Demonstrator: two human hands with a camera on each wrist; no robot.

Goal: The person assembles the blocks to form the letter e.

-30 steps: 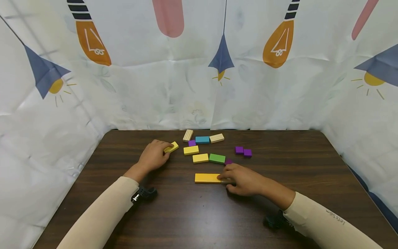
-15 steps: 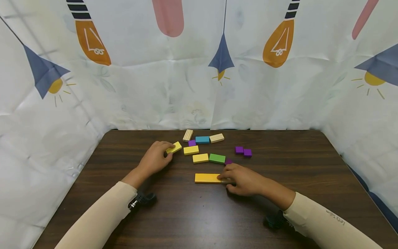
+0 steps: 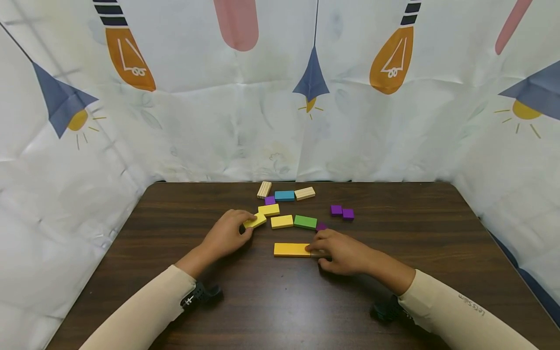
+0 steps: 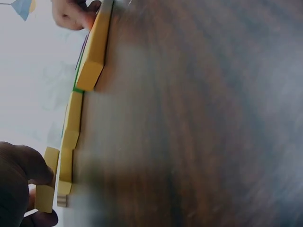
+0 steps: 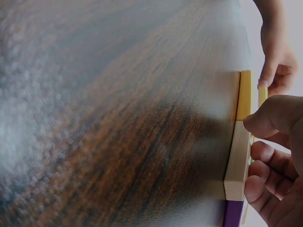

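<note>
My left hand (image 3: 225,231) pinches a yellow block (image 3: 256,220) between thumb and fingers, left of the loose yellow blocks. In the left wrist view this yellow block (image 4: 45,198) shows tilted between the fingertips. My right hand (image 3: 343,251) has its fingers bent over a plain wooden block (image 5: 238,158) in a row on the table. One fingertip sits right at the seam with the orange-yellow block (image 3: 290,250) to its left. On the row's right end a purple block (image 5: 233,213) shows in the right wrist view; my hand hides it from above.
Behind the row lie two yellow blocks (image 3: 282,222), a green block (image 3: 305,222) and a purple block (image 3: 321,226). Farther back are a blue block (image 3: 284,196), plain wooden blocks (image 3: 305,193) and small purple blocks (image 3: 336,210). A printed curtain (image 3: 245,141) hangs behind the table.
My left hand has carried the yellow block to the right and nearer to me, up to the other yellow blocks. The right hand has stayed in place at the row.
</note>
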